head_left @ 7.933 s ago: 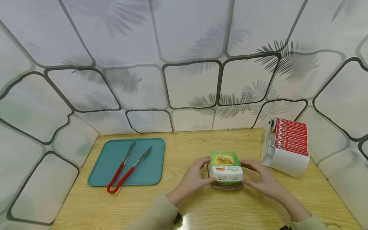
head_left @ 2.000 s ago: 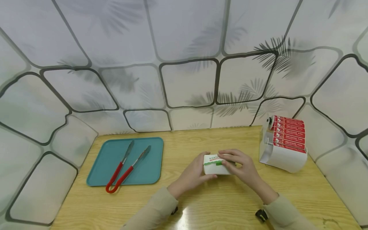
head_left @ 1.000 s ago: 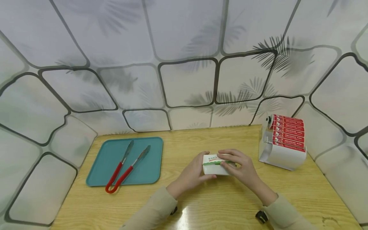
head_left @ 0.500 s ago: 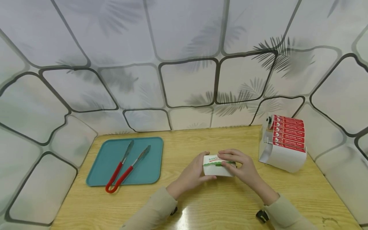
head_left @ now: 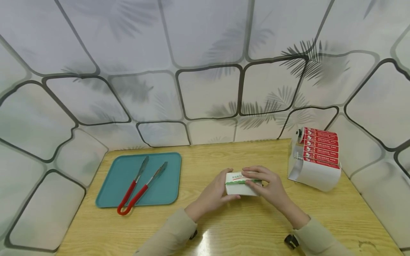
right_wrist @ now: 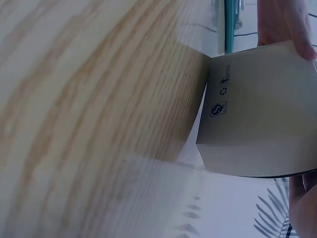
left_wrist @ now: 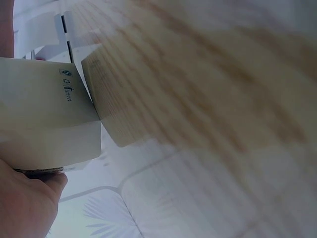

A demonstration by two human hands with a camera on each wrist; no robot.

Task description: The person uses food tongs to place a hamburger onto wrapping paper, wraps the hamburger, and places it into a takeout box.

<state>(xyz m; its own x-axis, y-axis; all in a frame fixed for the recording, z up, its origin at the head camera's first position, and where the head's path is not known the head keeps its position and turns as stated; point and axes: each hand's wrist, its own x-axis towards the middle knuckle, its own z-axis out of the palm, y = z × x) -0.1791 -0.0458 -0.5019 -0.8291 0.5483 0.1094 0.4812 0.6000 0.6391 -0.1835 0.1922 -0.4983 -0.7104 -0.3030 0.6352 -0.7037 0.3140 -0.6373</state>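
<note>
A small white burger box (head_left: 240, 190) with a wavy green band is between both hands, its lid and base meeting along the front. My left hand (head_left: 211, 192) grips its left side, the thumb low on the front. Draped over the upper right, my right hand (head_left: 270, 186) holds it with the fingers along the top and the thumb on the front. The wrist views show a plain pale panel of the box (right_wrist: 257, 99) with small printed marks, its lower edge close over the wooden table. The inside of the box is hidden.
Red-handled tongs (head_left: 132, 197) lie across a teal tray (head_left: 171, 195) at the left. On the right stands a white holder (head_left: 321, 176) with several red-and-white packages (head_left: 321, 145). Patterned white panels (head_left: 211, 92) enclose the back and sides of the wooden table (head_left: 237, 234).
About eight seconds ago the box showed its green printed top between both hands; now its front faces me. My right hand has moved left onto it. The last two seconds show almost no movement.
</note>
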